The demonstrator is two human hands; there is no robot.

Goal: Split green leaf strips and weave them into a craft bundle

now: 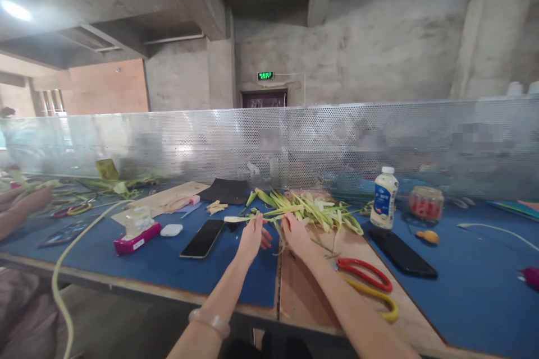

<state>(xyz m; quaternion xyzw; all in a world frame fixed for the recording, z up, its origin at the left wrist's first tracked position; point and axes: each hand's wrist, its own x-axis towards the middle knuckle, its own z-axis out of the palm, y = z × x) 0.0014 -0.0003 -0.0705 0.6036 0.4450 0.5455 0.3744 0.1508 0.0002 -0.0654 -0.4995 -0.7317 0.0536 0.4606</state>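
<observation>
Clearly, from the head view, we have both hands busy over the desk [252, 286] with a thin strip [273, 217] of what looks like plant husk. We see the left hand [252, 235] with its thumb and forefinger brought together on the strip and the other fingers loosely curled; a pale, flat end juts out beyond it. We see the right hand [293, 230] nearly closed too, its fingertips apparently pinching the same strip just beside the pile. We judge the step in hand to be working this one piece between the fingertips; the next move seems to call for a light, even pinch, since so thin a strip could split.

We find the pile of husk strips [314, 210] just beyond the right hand: long, ribbon-like, pale green to cream, tapering and curling at the ends. Under part of it, we have a flat, pinkish-tan board [307, 297], smooth and matt against the blue desk surface. On its right part lie scissors [388, 281] with rounded red and yellow handles. Near them we notice a glossy black phone [404, 255] and a smooth bottle [384, 202] with a blue label, and behind everything a screen [189, 140] of perforated metal.
</observation>
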